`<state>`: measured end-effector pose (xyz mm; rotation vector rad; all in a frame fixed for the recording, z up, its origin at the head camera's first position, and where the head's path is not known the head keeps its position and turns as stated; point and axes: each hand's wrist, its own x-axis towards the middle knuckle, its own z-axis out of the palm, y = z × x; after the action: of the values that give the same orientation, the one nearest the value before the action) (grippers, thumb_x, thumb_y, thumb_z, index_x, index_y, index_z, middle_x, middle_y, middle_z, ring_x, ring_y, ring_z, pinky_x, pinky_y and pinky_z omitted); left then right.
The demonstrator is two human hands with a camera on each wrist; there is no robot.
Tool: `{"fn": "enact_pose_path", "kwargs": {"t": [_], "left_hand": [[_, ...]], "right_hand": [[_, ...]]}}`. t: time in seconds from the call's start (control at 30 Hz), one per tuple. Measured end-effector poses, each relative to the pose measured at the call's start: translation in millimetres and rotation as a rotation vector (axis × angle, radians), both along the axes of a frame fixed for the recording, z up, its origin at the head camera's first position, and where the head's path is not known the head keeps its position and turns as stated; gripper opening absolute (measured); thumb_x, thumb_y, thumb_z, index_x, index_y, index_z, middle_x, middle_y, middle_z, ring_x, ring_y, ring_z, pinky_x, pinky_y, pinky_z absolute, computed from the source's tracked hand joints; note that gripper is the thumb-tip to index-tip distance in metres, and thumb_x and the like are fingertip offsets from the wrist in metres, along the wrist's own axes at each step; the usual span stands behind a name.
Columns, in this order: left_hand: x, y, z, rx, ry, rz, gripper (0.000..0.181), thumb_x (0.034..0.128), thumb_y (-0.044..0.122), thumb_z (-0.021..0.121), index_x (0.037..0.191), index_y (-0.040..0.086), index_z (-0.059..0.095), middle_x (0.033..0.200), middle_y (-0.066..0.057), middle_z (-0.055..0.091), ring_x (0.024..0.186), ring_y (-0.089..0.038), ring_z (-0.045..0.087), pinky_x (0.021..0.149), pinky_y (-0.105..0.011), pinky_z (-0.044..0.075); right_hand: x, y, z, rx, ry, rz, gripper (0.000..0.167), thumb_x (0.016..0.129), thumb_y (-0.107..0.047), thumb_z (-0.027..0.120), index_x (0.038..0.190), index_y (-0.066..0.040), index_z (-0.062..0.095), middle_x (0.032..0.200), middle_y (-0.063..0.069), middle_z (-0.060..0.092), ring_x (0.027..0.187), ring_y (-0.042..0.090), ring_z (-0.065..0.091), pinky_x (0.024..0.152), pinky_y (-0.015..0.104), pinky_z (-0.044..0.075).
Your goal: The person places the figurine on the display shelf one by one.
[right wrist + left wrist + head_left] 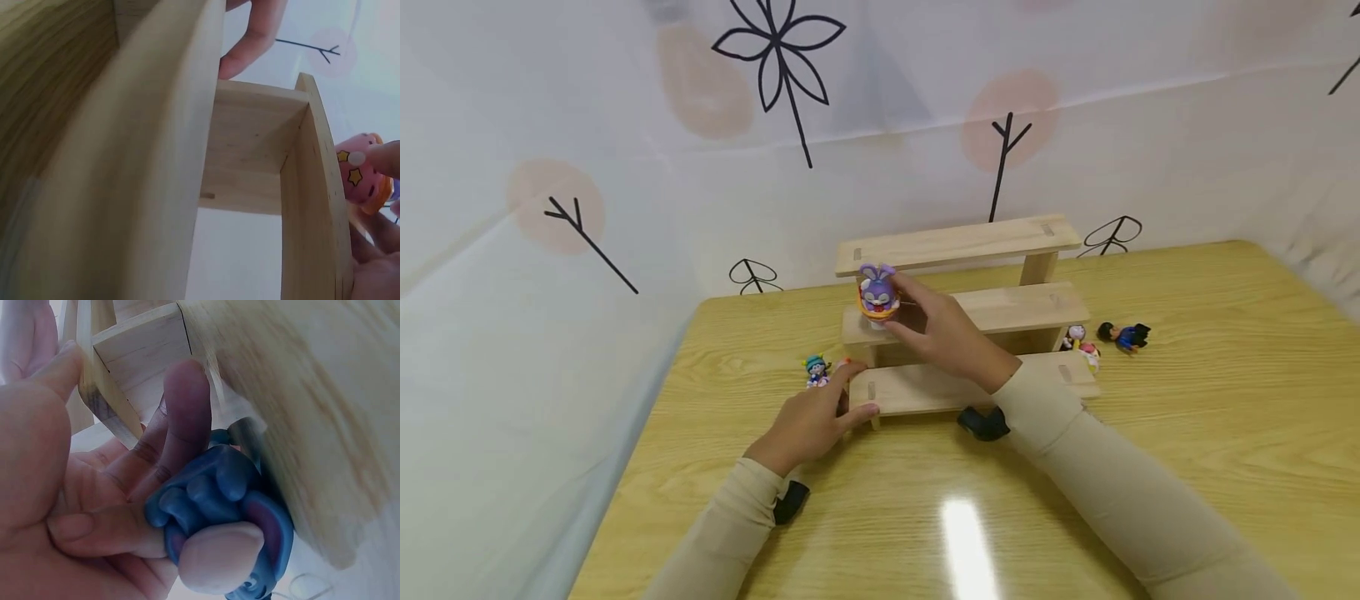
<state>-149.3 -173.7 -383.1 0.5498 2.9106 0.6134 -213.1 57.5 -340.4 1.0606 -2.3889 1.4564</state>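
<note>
My right hand [951,329] pinches a purple rabbit figurine [877,293] between thumb and fingers, over the left end of the middle step of a three-tier wooden shelf [925,387]. In the right wrist view, the figurine's pink side with yellow stars [355,177] shows just past a board; whether its base touches the step I cannot tell. My left hand [812,421] grips the left end of the lowest step, thumb at its front corner. Beside those fingers, the left wrist view shows a blue figurine [215,487] with a pale rounded part; contact is unclear.
A small figurine in a teal hat [817,369] is left of the shelf. At its right end are two small figurines [1081,346], partly hidden. A dark-haired figurine in blue [1126,337] lies farther right. Behind the wooden table [1217,350] hangs a patterned white cloth [895,183].
</note>
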Motion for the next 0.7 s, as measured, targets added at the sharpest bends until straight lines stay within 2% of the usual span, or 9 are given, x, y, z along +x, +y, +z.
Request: {"fn": "enact_pose_path", "kwargs": {"t": [0.17, 0.33, 0.43, 0.53, 0.67, 0.7], "left_hand": [[0.3, -0.4, 0.2, 0.003, -0.008, 0.001, 0.065, 0.0971, 0.058, 0.055, 0.151, 0.026, 0.038, 0.077, 0.008, 0.054, 0.056, -0.008, 0.046, 0.053, -0.027, 0.037], [1.4, 0.1, 1.2, 0.001, -0.024, 0.020, 0.066, 0.0963, 0.058, 0.055, 0.152, 0.028, 0.037, 0.079, 0.009, 0.055, 0.057, -0.009, 0.047, 0.054, -0.028, 0.038], [1.3, 0.0, 2.0, 0.013, -0.040, 0.029, 0.067, 0.0954, 0.060, 0.056, 0.152, 0.029, 0.037, 0.082, 0.008, 0.056, 0.058, -0.009, 0.048, 0.054, -0.029, 0.039], [0.4, -1.9, 1.9, 0.030, -0.055, 0.042, 0.069, 0.0944, 0.060, 0.058, 0.152, 0.028, 0.038, 0.087, 0.007, 0.059, 0.061, -0.010, 0.050, 0.055, -0.029, 0.040], [-0.8, -6.0, 1.0, 0.033, -0.060, 0.050, 0.069, 0.0939, 0.059, 0.059, 0.152, 0.027, 0.038, 0.092, 0.008, 0.061, 0.061, -0.009, 0.050, 0.056, -0.028, 0.041], [-1.1, -6.7, 0.9, 0.032, -0.059, 0.048, 0.069, 0.0941, 0.059, 0.059, 0.152, 0.026, 0.038, 0.092, 0.008, 0.061, 0.061, -0.009, 0.050, 0.056, -0.028, 0.041]], "right_hand": [[5.7, 10.9, -2.0, 0.069, 0.084, -0.081, 0.080, 0.095, -0.015, 0.069, 0.160, -0.016, 0.023, 0.159, 0.013, 0.037, 0.143, 0.032, 0.044, 0.112, 0.047, 0.040], [13.5, 24.6, -1.5, 0.080, 0.145, -0.135, 0.071, 0.096, -0.013, 0.068, 0.157, -0.013, 0.033, 0.156, 0.012, 0.042, 0.138, 0.034, 0.047, 0.112, 0.050, 0.040], [20.6, 37.7, -3.6, 0.043, 0.200, -0.187, 0.060, 0.094, -0.008, 0.069, 0.148, -0.008, 0.046, 0.147, 0.014, 0.051, 0.128, 0.035, 0.054, 0.107, 0.049, 0.044], [26.6, 54.6, -6.1, 0.000, 0.278, -0.239, 0.049, 0.090, -0.001, 0.071, 0.137, -0.002, 0.056, 0.135, 0.016, 0.059, 0.117, 0.035, 0.058, 0.100, 0.046, 0.048], [31.0, 81.9, -7.0, -0.045, 0.378, -0.311, 0.038, 0.087, 0.007, 0.070, 0.124, 0.002, 0.064, 0.120, 0.017, 0.066, 0.104, 0.033, 0.060, 0.092, 0.033, 0.047], [31.7, 89.5, -6.8, -0.055, 0.400, -0.333, 0.036, 0.087, 0.008, 0.069, 0.122, 0.002, 0.065, 0.117, 0.017, 0.067, 0.102, 0.033, 0.060, 0.086, 0.028, 0.048]]}}
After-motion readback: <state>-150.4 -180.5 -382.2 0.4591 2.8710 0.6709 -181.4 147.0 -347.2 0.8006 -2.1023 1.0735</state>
